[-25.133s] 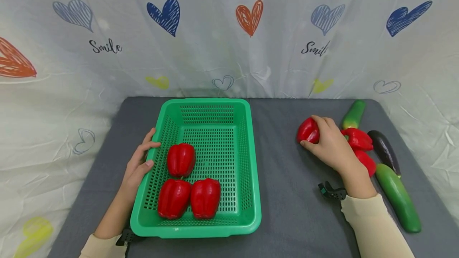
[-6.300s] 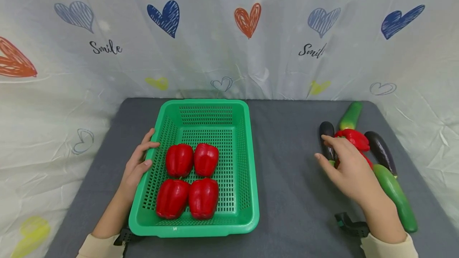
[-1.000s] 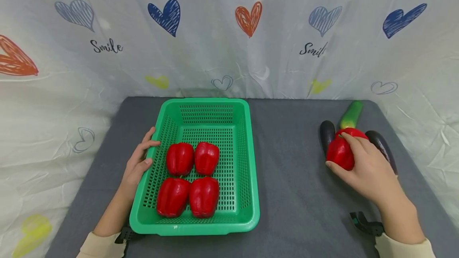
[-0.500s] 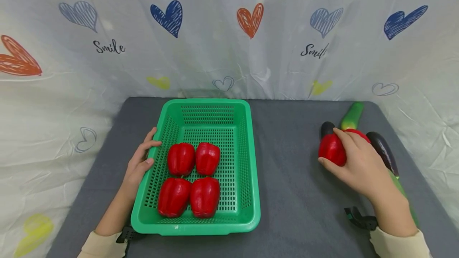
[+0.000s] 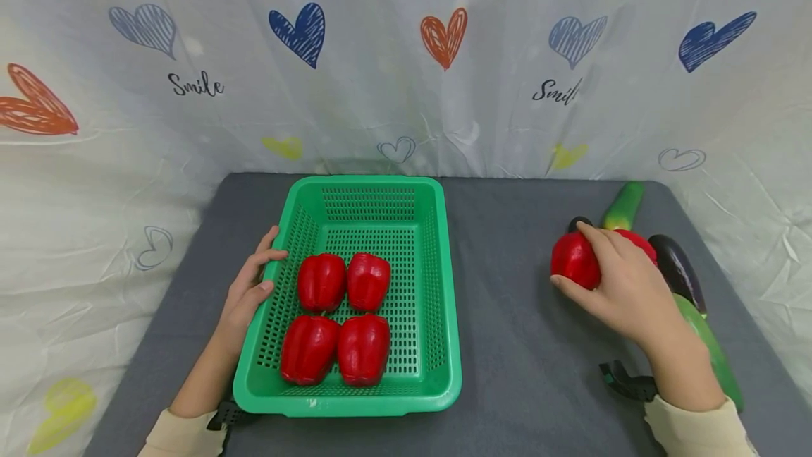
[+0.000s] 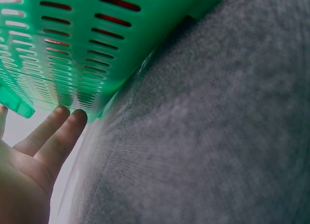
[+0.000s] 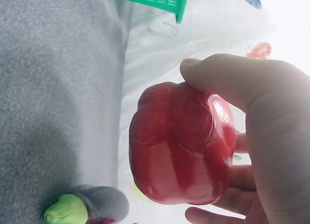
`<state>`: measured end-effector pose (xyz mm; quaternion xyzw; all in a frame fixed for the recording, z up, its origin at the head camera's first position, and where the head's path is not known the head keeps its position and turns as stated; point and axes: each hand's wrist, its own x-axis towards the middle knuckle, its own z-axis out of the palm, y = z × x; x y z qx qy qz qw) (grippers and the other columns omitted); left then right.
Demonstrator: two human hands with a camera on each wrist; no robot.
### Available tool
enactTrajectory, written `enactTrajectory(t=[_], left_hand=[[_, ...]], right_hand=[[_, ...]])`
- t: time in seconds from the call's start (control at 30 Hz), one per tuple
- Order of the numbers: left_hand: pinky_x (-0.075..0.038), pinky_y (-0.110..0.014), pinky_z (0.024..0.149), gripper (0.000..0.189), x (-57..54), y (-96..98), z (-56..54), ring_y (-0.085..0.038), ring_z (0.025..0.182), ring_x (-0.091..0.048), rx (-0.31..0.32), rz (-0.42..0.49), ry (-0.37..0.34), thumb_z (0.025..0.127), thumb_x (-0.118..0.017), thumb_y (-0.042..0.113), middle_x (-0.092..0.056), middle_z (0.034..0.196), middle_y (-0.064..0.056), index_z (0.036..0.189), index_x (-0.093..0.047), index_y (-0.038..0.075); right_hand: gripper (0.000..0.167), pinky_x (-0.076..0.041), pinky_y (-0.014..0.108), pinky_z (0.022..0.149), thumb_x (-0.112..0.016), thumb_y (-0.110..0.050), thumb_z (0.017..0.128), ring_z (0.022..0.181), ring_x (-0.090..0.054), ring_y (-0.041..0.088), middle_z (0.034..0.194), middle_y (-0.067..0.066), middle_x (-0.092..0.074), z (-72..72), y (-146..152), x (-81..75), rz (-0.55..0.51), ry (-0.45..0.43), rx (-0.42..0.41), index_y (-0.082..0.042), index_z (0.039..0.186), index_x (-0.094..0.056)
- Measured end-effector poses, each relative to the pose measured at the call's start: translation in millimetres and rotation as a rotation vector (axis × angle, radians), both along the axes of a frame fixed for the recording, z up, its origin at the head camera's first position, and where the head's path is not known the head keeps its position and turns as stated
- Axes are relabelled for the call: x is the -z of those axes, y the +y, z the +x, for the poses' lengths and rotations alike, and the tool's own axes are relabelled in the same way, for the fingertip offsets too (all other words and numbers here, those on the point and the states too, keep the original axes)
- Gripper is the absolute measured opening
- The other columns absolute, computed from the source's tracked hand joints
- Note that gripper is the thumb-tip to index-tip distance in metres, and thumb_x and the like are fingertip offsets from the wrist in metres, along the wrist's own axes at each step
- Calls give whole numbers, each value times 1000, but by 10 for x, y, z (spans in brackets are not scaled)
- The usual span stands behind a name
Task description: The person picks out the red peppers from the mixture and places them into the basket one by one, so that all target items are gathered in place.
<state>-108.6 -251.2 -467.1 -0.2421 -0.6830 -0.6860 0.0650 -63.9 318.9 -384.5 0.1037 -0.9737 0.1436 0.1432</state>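
My right hand [image 5: 618,281] grips a red bell pepper [image 5: 574,259] between thumb and fingers. In the right wrist view the pepper [image 7: 179,146] hangs above an eggplant [image 7: 106,202] with a pale green cap; in the head view it mostly hides that eggplant [image 5: 578,223]. At the left, my left hand [image 5: 247,291] rests against the side of a green perforated basket [image 5: 453,344]. Its fingers [image 6: 60,139] reach out straight along the outer wall in the left wrist view. Several red bell peppers sit in two rows inside the basket, one of them a front pepper [image 5: 364,349].
Right of the right hand lie another red pepper [image 5: 642,242], partly covered by it, a second eggplant [image 5: 680,270] and a long green vegetable [image 5: 717,355]. A green one [image 5: 624,206] lies behind. A white printed curtain [image 5: 380,90] hangs behind the grey-covered table [image 5: 501,288].
Over the last second the right hand has carried the red bell pepper leftward, away from the vegetable pile. Since the oldest frame, a fourth pepper has come into the basket. The left hand stays put.
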Motion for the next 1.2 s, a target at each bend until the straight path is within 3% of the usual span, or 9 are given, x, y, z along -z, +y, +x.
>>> enactTrajectory(t=[0.2, 0.83, 1.2], left_hand=[[-25, -29, 122, 40, 16, -4, -10, -26, 167, -14, 1, -4, 5, 106, -39, -3, -24, 180, -13, 142, -49, -17], [-27, -28, 122, 41, -11, 6, 3, -27, 167, -14, 6, 6, -10, 106, -40, -1, -21, 180, -18, 142, -45, -21], [-30, -27, 120, 41, -19, 18, 15, -26, 166, -16, 6, 8, -17, 107, -39, -2, -20, 180, -18, 142, -44, -22]], right_hand=[[97, -56, 76, 82, -96, -40, 79, 123, -60, 51, 142, 26, -63, -32, -58, -35, 2, -28, -12, -1, 155, -51], [93, -56, 71, 91, -97, -37, 78, 127, -60, 46, 142, 21, -64, -187, -431, -135, -16, 3, -66, -2, 153, -54], [88, -57, 68, 92, -96, -37, 78, 123, -63, 43, 138, 20, -67, -291, -624, -151, -16, 63, -136, -1, 149, -58]])
